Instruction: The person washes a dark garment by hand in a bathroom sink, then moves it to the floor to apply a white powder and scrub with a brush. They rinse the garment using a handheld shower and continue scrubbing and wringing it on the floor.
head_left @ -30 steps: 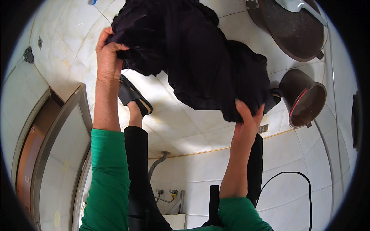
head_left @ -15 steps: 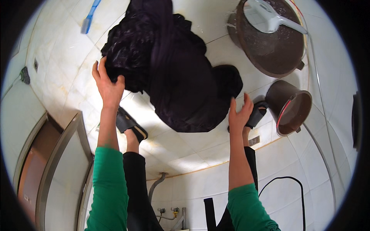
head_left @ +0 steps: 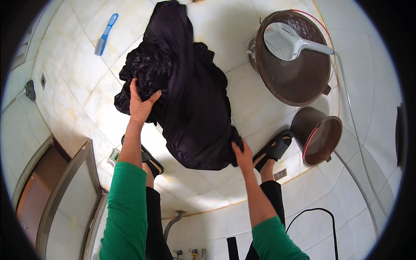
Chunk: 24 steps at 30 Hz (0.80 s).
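Note:
A large heap of wet-looking black cloth, dark purple where light catches it, lies bunched on the tiled floor in front of me. Its left part is crumpled and shiny. My left hand rests on that crumpled edge, thumb and forefinger spread apart over the fabric. At the heap's right edge, my right hand is closed on a fold of the cloth, its fingertips partly hidden.
A blue-handled brush lies at the far left. Right of the cloth stand a big brown tub with a white dipper-like showerhead across it, and a smaller brown bucket. A door stands at lower left.
Both hands have come onto the cloth, the left resting on it and the right taking a fold at its right edge. The cloth's right bulge has drawn in. The view has shifted.

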Motion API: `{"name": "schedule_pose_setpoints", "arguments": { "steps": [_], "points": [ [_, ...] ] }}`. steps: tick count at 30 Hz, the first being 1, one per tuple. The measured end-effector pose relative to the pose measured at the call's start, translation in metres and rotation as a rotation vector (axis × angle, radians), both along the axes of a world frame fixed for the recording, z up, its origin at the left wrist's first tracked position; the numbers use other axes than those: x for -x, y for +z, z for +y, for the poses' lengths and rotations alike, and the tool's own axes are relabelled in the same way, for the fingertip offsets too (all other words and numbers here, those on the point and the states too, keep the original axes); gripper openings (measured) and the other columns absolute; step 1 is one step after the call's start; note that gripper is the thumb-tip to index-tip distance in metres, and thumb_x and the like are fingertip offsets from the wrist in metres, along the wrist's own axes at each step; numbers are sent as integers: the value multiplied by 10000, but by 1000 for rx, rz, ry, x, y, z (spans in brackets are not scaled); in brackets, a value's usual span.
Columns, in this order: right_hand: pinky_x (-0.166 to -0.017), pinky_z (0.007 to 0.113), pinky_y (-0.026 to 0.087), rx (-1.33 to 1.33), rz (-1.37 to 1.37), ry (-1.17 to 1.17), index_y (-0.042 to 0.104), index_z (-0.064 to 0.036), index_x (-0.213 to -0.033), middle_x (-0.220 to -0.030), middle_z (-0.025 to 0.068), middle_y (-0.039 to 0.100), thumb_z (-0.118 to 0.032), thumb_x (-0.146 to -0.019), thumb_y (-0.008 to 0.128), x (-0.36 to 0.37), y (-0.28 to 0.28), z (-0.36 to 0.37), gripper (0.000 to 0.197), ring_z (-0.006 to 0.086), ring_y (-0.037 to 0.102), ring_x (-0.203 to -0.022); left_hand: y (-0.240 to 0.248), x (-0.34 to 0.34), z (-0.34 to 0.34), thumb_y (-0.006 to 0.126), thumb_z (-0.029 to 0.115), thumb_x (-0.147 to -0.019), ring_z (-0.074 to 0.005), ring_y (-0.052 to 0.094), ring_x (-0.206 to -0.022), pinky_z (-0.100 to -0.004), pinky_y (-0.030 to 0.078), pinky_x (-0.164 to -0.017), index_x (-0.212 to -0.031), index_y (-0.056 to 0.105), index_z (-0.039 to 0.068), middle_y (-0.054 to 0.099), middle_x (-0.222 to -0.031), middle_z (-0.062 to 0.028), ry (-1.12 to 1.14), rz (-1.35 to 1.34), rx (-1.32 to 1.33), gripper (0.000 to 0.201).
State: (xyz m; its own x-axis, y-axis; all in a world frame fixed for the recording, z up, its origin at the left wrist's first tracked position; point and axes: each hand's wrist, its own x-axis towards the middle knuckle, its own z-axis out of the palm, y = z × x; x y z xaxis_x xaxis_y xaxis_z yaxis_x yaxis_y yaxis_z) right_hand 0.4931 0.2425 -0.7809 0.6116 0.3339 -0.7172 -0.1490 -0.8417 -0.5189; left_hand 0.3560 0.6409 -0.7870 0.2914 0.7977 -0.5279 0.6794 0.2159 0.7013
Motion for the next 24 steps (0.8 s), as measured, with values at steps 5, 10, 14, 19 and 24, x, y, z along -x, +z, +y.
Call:
{"name": "schedule_pose_setpoints", "arguments": {
  "steps": [5,10,14,19,24],
  "points": [
    [-829,509,496,418,14,91,621,-1,-1148,-999,280,676,-448,-939,625,37,-1,-51,494,455,644,-986,-12,7,-4,734,5,-761,-289,618,-1114,-353,472,-973,-1199,601,74,646,-1215,-160,-108,-24,-86,462],
    [-916,509,480,539,-260,289,561,-74,-1299,-1207,224,579,-220,-880,694,-34,-21,-9,463,459,554,-1115,-13,-8,-31,601,-87,-665,-417,505,-1271,-472,340,-1139,-1144,648,115,639,-1248,-181,-260,-5,-293,522],
    [-1020,486,421,-296,-585,141,517,-20,-1378,-1302,271,531,-226,-948,638,-96,-10,138,493,450,511,-1206,1,-30,-33,530,-118,-628,-404,485,-1302,-500,270,-1177,-1083,666,112,678,-1178,-147,-463,-139,-335,528],
    [-1055,524,397,-485,-845,262,440,-104,-1462,-1414,255,462,-564,-822,725,-140,-13,329,838,434,429,-1314,20,-45,-30,568,-104,-640,-364,478,-1317,-463,290,-1169,-1056,645,80,654,-1200,-116,-556,-224,-230,461],
    [-996,479,475,-78,-542,512,506,-157,-1428,-1354,210,553,-472,-764,766,-142,-34,384,780,388,563,-1199,33,-42,1,773,104,-747,-282,496,-1231,-380,385,-1090,-1235,576,85,504,-1283,-144,-422,-332,-217,526]
  ]
}}
